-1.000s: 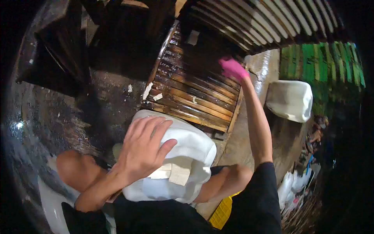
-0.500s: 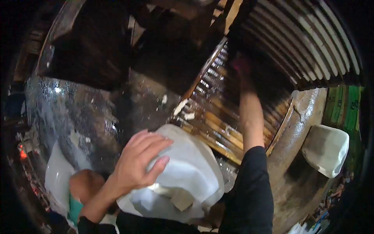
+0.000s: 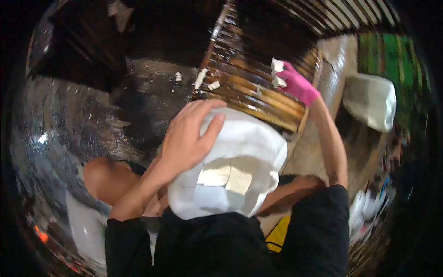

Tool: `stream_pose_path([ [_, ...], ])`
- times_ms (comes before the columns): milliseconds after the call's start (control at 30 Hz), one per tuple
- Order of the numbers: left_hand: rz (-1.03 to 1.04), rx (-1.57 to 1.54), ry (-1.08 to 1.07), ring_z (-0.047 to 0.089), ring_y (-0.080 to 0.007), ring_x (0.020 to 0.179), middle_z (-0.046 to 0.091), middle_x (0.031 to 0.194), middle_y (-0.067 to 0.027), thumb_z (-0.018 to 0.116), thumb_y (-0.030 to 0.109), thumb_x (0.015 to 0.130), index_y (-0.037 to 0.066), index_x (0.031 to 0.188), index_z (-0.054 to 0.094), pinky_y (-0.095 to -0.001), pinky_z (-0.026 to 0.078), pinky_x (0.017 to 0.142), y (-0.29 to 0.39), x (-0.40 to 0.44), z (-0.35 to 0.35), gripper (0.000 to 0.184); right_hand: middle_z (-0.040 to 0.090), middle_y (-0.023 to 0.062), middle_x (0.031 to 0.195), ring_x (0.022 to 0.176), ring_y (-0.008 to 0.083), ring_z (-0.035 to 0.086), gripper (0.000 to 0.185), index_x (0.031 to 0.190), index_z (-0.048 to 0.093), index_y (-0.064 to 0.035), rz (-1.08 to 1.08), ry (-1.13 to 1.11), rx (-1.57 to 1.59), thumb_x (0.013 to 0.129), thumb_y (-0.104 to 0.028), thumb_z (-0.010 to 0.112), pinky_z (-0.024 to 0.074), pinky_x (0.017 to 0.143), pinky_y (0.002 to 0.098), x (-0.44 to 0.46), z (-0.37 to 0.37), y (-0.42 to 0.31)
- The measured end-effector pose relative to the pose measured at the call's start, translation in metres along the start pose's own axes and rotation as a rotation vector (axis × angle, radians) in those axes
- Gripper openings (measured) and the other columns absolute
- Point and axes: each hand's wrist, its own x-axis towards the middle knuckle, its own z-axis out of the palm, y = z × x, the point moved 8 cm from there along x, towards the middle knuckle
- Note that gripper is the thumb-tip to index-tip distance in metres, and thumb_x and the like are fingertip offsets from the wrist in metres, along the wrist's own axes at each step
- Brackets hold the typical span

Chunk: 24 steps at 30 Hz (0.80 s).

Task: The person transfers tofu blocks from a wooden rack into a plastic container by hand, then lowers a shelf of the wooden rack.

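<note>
A white plastic container [image 3: 272,143] with a wide opening sits tilted in front of my lap. Several white blocks [image 3: 233,177] lie inside it. My bare left hand [image 3: 189,134] lies over its upper left side, the fingers curved across the wall and the thumb apart. My right hand [image 3: 297,87], in a pink glove, is closed around white chunks [image 3: 278,71] above a wet slatted wooden rack [image 3: 258,99]. What the chunks are made of I cannot tell. Loose white pieces [image 3: 201,78] lie at the rack's left edge.
Another white container [image 3: 371,99] stands at the right on the wet floor, near a green slatted panel [image 3: 383,60]. Light slats [image 3: 355,14] rise behind the rack. Something yellow [image 3: 279,233] lies below my right arm. An orange glow [image 3: 41,235] shows at lower left.
My right hand has come back from the dark far part of the rack and now holds white chunks. My left hand stays on the container. The view has shifted.
</note>
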Motion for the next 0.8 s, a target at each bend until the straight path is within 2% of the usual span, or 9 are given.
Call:
stream_pose_path([
  [67,-0.042,0.012,-0.063,0.058,-0.0337,0.102,0.061,0.108,-0.0166,0.054,0.023,0.089,0.005,0.111,0.06,-0.0369,0.044,0.088,-0.006,0.001,0.007,0.029,0.052,-0.0003,0.117,0.105,0.0113,0.051,0.044,0.13,0.04,-0.0184,-0.042,0.096,0.115,0.089,-0.026,0.056,0.0445,0.086,0.0332,-0.114,0.036,-0.038],
  [200,0.099,0.047,-0.135,0.056,-0.0345,0.102,0.061,0.108,-0.0155,0.057,0.03,0.088,0.005,0.108,0.062,-0.0399,0.043,0.09,0.001,0.001,0.014,0.033,0.053,0.0027,0.118,0.11,0.0129,0.05,0.048,0.132,0.039,-0.009,-0.122,0.06,-0.039,0.088,-0.011,0.058,0.0399,0.096,0.0294,-0.251,0.088,-0.032],
  [267,0.142,0.087,-0.187,0.056,-0.0341,0.101,0.061,0.108,-0.0147,0.057,0.034,0.087,0.006,0.107,0.062,-0.0403,0.043,0.089,0.002,0.0,0.019,0.035,0.051,0.0022,0.121,0.113,0.0121,0.046,0.048,0.132,0.04,-0.0056,0.009,-0.114,0.089,0.088,-0.012,0.06,0.0379,0.096,0.0283,-0.283,0.144,-0.014],
  [333,0.159,0.141,-0.222,0.055,-0.034,0.101,0.061,0.108,-0.0149,0.057,0.035,0.087,0.006,0.107,0.062,-0.0408,0.042,0.089,0.003,0.001,0.021,0.036,0.049,0.0002,0.121,0.112,0.0098,0.045,0.044,0.129,0.042,-0.0087,0.147,-0.038,0.108,0.091,-0.022,0.059,0.0416,0.092,0.0276,-0.281,0.185,0.016],
  [367,0.176,0.128,-0.223,0.054,-0.034,0.101,0.061,0.108,-0.0149,0.056,0.037,0.087,0.006,0.107,0.062,-0.0415,0.042,0.089,0.003,0.002,0.02,0.037,0.05,-0.0008,0.116,0.108,0.0075,0.045,0.045,0.13,0.041,-0.0101,0.191,-0.022,0.381,0.091,-0.024,0.058,0.0477,0.084,0.0287,-0.269,0.209,0.036],
  [433,0.164,0.135,-0.257,0.054,-0.0342,0.101,0.061,0.108,-0.0152,0.056,0.037,0.088,0.006,0.108,0.061,-0.0416,0.042,0.089,0.003,-0.001,0.02,0.038,0.05,-0.0005,0.108,0.089,0.0067,0.05,0.058,0.138,0.038,-0.0097,0.303,0.189,0.64,0.086,-0.018,0.064,0.0515,0.082,0.0276,-0.248,0.227,0.035],
  [467,0.167,0.143,-0.274,0.054,-0.0343,0.102,0.061,0.108,-0.0153,0.056,0.038,0.088,0.006,0.109,0.061,-0.0417,0.042,0.089,0.003,0.0,0.02,0.039,0.05,-0.0039,0.087,0.065,0.0033,0.044,0.044,0.128,0.049,-0.0085,0.34,0.37,0.624,0.087,-0.017,0.062,0.0542,0.074,0.0277,-0.219,0.217,0.074],
  [500,0.185,0.155,-0.272,0.054,-0.0344,0.102,0.061,0.108,-0.0155,0.056,0.038,0.088,0.006,0.109,0.061,-0.0418,0.042,0.089,0.004,0.0,0.02,0.039,0.058,0.0057,0.074,0.051,0.0196,0.054,0.019,0.104,0.058,-0.0037,0.116,0.345,0.565,0.089,-0.014,0.052,0.0539,0.073,0.0351,-0.177,0.203,0.092],
  [800,0.213,0.134,-0.264,0.054,-0.0338,0.101,0.062,0.104,-0.0165,0.056,0.039,0.088,0.006,0.109,0.061,-0.0412,0.042,0.088,0.0,0.001,0.021,0.039,0.061,0.0132,0.079,0.058,0.0266,0.058,0.021,0.097,0.061,-0.0007,0.212,0.368,-0.413,0.089,-0.017,0.049,0.0528,0.074,0.0376,-0.104,0.179,0.122],
])
